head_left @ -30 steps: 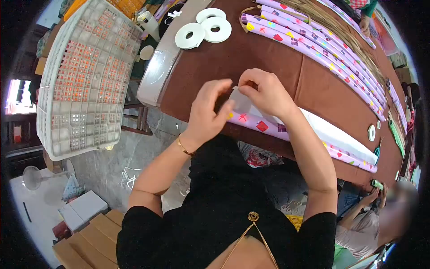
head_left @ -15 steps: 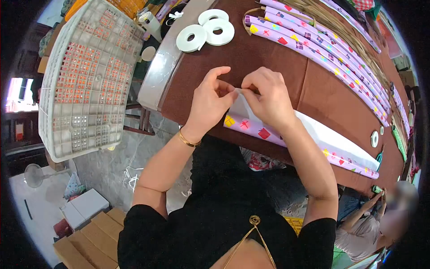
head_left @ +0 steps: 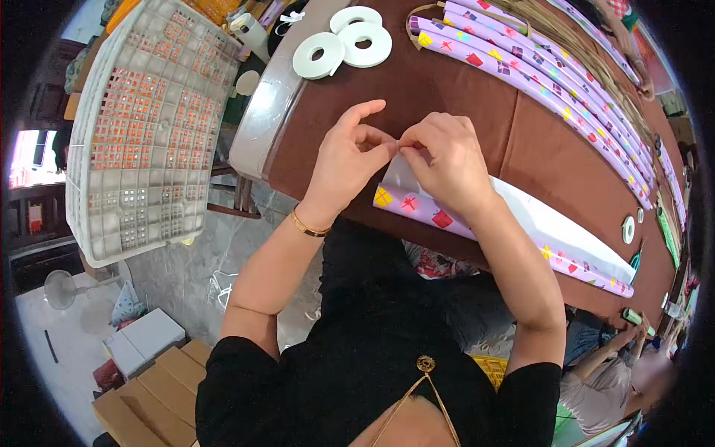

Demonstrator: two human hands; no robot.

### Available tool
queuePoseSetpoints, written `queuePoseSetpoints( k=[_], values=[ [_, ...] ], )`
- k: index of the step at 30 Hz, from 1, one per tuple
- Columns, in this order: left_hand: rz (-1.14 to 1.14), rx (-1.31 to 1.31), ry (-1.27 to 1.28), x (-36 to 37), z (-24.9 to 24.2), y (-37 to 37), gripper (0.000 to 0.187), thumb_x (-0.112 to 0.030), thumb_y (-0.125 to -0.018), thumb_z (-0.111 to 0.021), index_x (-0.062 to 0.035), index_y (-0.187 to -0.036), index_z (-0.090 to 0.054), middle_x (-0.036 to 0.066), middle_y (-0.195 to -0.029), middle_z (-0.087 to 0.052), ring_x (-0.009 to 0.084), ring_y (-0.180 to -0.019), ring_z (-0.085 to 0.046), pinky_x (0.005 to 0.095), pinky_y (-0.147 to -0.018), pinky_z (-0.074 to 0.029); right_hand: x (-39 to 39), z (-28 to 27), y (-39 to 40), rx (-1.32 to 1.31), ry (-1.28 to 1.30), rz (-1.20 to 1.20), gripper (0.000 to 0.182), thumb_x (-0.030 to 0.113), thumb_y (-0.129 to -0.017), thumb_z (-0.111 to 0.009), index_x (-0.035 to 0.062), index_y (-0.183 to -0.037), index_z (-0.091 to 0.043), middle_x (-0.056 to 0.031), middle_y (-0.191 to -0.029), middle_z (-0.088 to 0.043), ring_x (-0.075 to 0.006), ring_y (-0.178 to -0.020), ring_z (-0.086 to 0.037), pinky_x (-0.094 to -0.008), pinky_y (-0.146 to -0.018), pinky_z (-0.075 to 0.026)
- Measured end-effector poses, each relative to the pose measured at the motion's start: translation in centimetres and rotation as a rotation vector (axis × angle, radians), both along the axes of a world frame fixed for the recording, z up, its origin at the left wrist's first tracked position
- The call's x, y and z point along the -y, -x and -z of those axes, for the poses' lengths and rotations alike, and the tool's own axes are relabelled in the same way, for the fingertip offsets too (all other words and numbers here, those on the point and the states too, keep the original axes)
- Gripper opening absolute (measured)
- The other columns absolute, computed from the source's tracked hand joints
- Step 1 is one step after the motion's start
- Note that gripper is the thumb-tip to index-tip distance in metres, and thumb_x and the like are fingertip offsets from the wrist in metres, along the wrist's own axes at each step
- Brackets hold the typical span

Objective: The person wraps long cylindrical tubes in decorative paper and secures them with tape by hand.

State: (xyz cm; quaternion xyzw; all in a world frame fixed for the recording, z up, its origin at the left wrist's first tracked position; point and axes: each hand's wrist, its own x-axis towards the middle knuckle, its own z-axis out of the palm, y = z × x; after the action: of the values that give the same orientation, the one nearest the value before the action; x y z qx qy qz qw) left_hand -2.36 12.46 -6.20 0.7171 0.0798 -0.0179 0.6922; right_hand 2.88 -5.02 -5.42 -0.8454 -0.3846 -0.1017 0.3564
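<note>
A partly rolled sheet of purple gift wrapping paper lies along the near table edge, its white underside upward. At the sheet's left corner my right hand pinches the paper between thumb and forefinger. My left hand meets it there, thumb and forefinger pressed together, the other fingers raised. Whatever the left fingertips grip is too small to make out. Beyond my hands, three rolls of white tape lie on the brown tablecloth. Several rolled purple gift papers lie at the back right.
A white plastic crate stands left of the table. At the far right are a small tape roll and a green roll near a seated person. Cardboard lies on the floor at lower left.
My hands stay together at the paper's corner, fingertips drawn slightly closer. The view has shifted a little. At the far right, the seated person's green roll shows more fully.
</note>
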Motion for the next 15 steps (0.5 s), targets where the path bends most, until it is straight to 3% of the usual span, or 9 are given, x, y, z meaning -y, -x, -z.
queuePoseSetpoints(
  k=[15],
  values=[
    [-0.02, 0.027, -0.084, 0.3, 0.54, -0.46, 0.054, 0.007, -0.085, -0.062, -0.0009, -0.137, -0.048, 0.006, -0.09, -0.067, 0.0092, -0.081, -0.061, 0.0239, -0.074, -0.051, 0.03, 0.24, -0.05, 0.006, -0.002, -0.005, 0.008, 0.005, -0.075, -0.072, 0.0077, -0.081, -0.067, -0.0057, -0.079, -0.063, -0.0266, -0.079, -0.061, -0.0403, -0.078, -0.044]
  ],
)
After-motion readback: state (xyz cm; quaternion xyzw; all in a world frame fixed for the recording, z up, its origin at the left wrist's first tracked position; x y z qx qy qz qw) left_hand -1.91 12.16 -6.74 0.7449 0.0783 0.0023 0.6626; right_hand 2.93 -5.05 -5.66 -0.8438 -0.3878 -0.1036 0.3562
